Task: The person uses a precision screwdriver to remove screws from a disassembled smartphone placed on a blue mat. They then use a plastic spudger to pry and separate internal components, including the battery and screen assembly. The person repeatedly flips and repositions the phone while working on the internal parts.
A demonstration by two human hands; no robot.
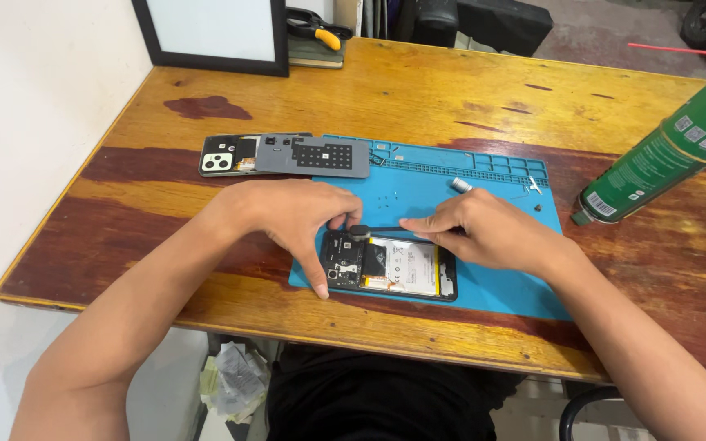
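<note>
The opened phone (390, 267) lies face down on the near part of a blue work mat (492, 282), its back cover off so that the white battery and the dark board at its left end show. The left hand (292, 216) rests over the phone's left end, fingers curled down onto it — the forefinger stretches along the left edge to the near corner, and the thumb and another finger pinch at the upper edge. The right hand (484, 230) is closed in a pinch around a thin dark tool (390, 232), held nearly level along the phone's top edge; its dark tip sits at the upper left of the phone, just beside the left fingertips. Whether the tip touches the phone or only hovers over it is hard to tell from this angle.

Farther back on the mat, behind the right hand, lie a small silvery piece (462, 185) and a few tiny dark bits that may be screws. At the mat's far left corner a grey perforated plate (312, 155) overlaps a second phone back (226, 153) with a camera cluster. A green spray can (668, 151) lies tilted on the wooden table (418, 90) to the right, well apart from the hands. At the table's far edge stand a black-framed board (214, 33) and yellow-handled pliers (316, 28).
</note>
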